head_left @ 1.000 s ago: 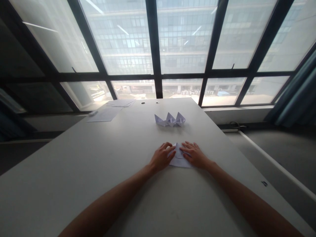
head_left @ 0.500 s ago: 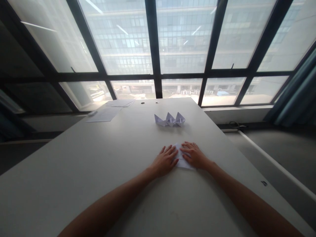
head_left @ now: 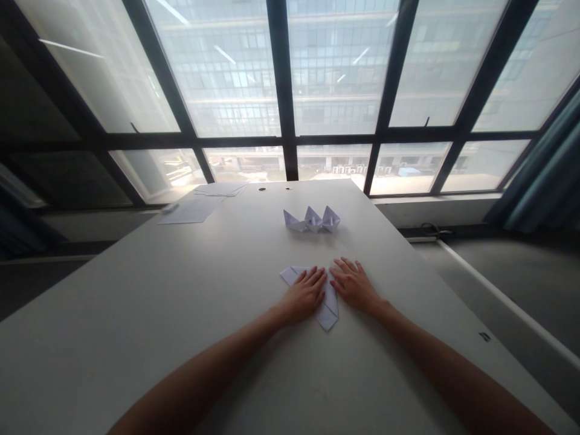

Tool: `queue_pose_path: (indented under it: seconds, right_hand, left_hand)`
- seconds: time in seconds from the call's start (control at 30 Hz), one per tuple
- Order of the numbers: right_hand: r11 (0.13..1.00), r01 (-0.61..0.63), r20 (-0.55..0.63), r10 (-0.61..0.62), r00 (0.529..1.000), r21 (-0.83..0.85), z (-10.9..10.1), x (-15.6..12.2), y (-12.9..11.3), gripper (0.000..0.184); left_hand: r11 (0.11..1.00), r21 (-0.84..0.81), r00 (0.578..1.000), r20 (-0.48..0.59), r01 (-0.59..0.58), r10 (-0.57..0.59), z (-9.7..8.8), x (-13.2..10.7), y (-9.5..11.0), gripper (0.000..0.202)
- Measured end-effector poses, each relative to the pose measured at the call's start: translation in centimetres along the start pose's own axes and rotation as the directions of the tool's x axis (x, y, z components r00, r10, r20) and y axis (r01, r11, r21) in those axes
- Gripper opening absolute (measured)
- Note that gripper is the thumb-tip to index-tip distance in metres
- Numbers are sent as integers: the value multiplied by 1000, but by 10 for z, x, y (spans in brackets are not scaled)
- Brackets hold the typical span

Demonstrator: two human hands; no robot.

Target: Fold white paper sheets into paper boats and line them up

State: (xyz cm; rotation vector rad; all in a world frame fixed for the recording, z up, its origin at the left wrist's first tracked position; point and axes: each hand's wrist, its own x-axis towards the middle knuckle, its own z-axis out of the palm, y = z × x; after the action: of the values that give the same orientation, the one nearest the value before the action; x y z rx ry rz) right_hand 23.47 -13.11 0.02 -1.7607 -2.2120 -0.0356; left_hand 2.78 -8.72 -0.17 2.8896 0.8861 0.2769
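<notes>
A folded sheet of white paper (head_left: 328,313) lies flat on the table, one pointed end toward me and another to the upper left. My left hand (head_left: 304,294) rests palm down across its middle, fingers stretched out, hiding much of it. Along the paper's right edge, my right hand (head_left: 354,284) lies flat with its fingers extended and the fingertips at the edge. Beyond both hands, three folded paper boats (head_left: 313,220) stand side by side in a row.
The white table (head_left: 181,290) reaches toward tall windows with dark frames. Loose white sheets (head_left: 188,211) lie at its far left, and a small dark mark (head_left: 484,336) is near the right edge. A blue curtain (head_left: 539,163) hangs at the right.
The folded paper has turned, so its ends now point toward me and to the upper left. My right hand has come off its top to the right edge; my left hand stays nearly in place.
</notes>
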Motion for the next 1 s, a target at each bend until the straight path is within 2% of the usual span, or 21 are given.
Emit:
queue_pose_path:
  seconds: [0.17, 0.37, 0.43, 0.53, 0.63, 0.8, 0.9, 1.0]
  right_hand:
    - [996, -86, 47, 87, 995, -29, 6, -1, -2, 52]
    - [982, -186, 22, 185, 982, 17, 8, 1, 2, 60]
    - [987, -146, -31, 148, 989, 65, 5, 1, 2, 55]
    - [991, 21, -98, -8, 995, 132, 0, 0, -3, 46]
    - [980, 117, -69, -107, 992, 158, 0, -2, -10, 44]
    - [987, 104, 20, -107, 994, 122, 2, -4, -11, 46]
    - [987, 103, 62, -111, 992, 122, 0, -1, -6, 46]
    - [985, 108, 89, -120, 989, 133, -4, 1, 0, 46]
  left_hand:
    - [997, 66, 999, 6, 40, -41, -1, -1, 1, 54]
    - [997, 64, 999, 4, 49, -49, -1, -1, 0, 55]
    - [998, 55, 999, -3, 44, -44, -1, -1, 0, 55]
    - [999, 40, 999, -26, 33, -32, 0, -1, -1, 55]
    - [997, 34, 997, -43, 63, -61, 2, -1, 0, 61]
    - [982, 28, 980, -70, 189, -186, 7, 2, -2, 76]
    - [937, 29, 934, -105, 347, -343, 10, 2, -11, 81]
    - [884, 55, 882, -125, 464, -455, 7, 1, -19, 71]
